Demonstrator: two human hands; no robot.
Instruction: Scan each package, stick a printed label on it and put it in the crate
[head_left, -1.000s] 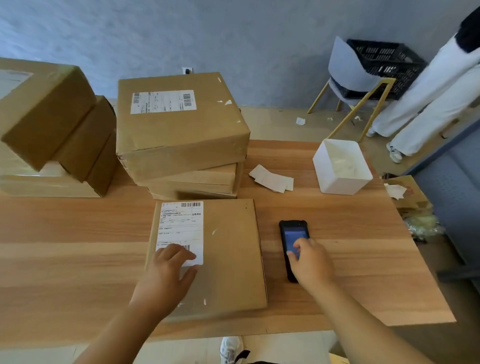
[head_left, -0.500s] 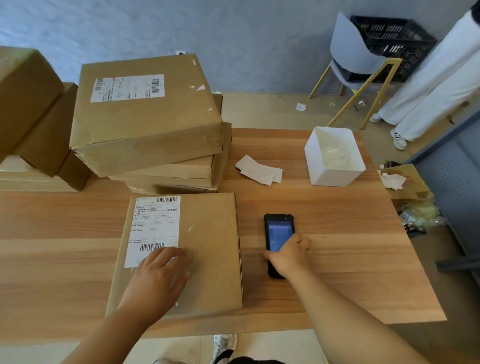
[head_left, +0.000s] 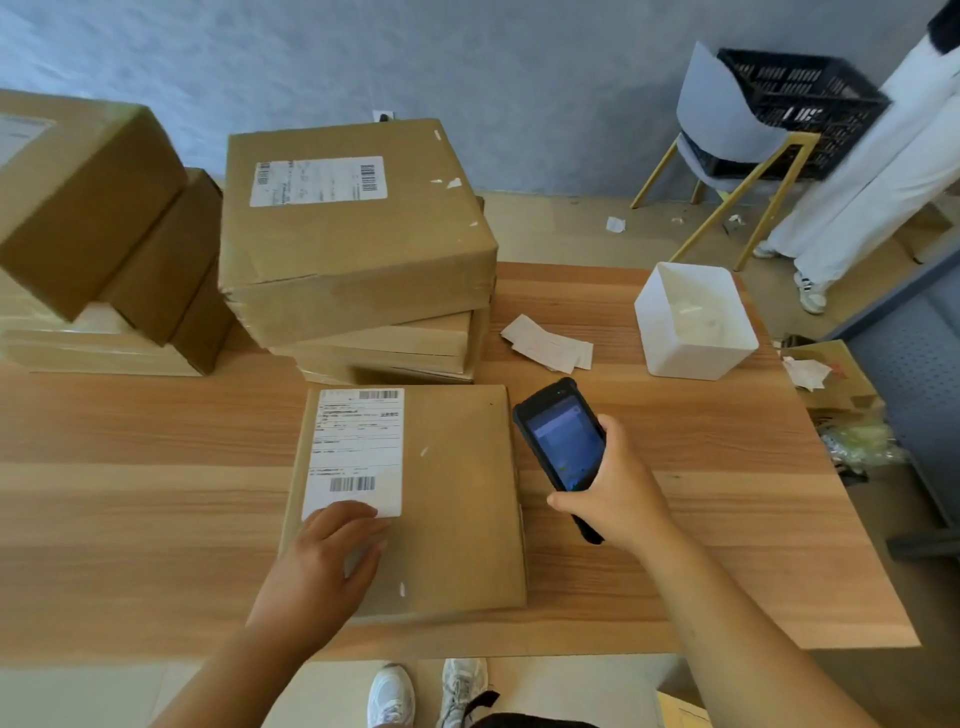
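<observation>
Left hand (head_left: 322, 561): flat, fingers loose, pressing the package (head_left: 457, 499) onto the table (head_left: 130, 493).
Right hand (head_left: 618, 499): curled round the black scanner (head_left: 563, 441), just beside the package.
Do it well: aim at the label (head_left: 358, 447) stripes and hold the package steady.
Package: thin, square, brown card with a smooth paper label.
Crate (head_left: 800, 104): black plastic grid, far away.

So the scanner (head_left: 563, 441) isn't lying flat on the table (head_left: 156, 493) anymore. The right hand (head_left: 618, 499) went from tapping its screen to gripping its lower end and picking it up. Now it's tilted, top end by the right edge of the package (head_left: 457, 499), mid-frame.
</observation>
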